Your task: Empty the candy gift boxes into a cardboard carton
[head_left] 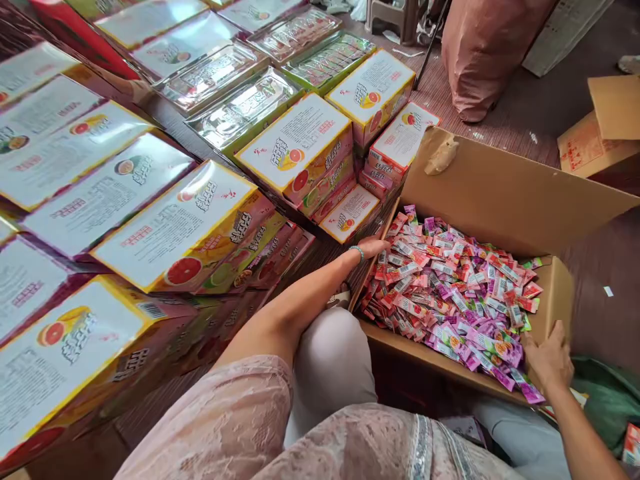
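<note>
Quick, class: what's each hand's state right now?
Left hand: at left side of cardboard box; grip unclear.
Right hand: holding the cardboard box's right edge.

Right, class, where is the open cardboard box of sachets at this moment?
In the head view, the open cardboard box is right of centre, between the left hand and the right hand, below the reddish-brown sack.

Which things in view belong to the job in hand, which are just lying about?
In hand:
- open cardboard box, left hand and right hand at its sides
- sachets inside
- fruit-print boxes, possibly; untouched

Apparently lying about:
- reddish-brown sack
- flapped carton
</note>
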The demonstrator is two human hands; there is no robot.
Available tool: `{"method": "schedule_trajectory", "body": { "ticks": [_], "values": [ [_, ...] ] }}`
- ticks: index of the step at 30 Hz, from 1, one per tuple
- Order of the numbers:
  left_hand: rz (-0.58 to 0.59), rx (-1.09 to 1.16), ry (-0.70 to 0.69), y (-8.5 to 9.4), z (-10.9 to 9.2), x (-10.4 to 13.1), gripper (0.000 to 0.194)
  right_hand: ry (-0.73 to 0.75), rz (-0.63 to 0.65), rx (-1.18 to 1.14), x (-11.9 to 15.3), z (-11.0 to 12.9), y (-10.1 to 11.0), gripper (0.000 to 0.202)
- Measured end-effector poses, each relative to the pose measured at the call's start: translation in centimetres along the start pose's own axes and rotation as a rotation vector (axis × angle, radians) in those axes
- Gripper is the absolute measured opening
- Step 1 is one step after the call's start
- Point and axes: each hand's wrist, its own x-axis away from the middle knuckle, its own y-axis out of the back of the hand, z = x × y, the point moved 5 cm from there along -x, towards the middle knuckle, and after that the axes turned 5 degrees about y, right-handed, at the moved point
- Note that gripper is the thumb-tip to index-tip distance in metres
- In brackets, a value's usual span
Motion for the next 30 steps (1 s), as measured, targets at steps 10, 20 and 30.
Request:
{"method": "schedule_trajectory", "body": {
  "ticks": [10, 20, 30],
  "values": [
    [-0.078, 0.013, 0.0, 1.8, -3.5, -0.4, 0.09, -0.009, 0.017, 0.085, -0.6, -1.9, -1.9, 0.086],
    [-0.641, -0.006, -0.072, 13.4, -14.5, -4.3, 0.112, -0.018, 0.039, 0.084, -0.1, -1.2, -1.9, 0.085],
    [-0.696, 0.292, -0.01, 14.7, -13.5, -3.5, 0.084, -0.041, 0.072, 0.079, 0.0, -1.1, -2.1, 0.07]
  ]
}}
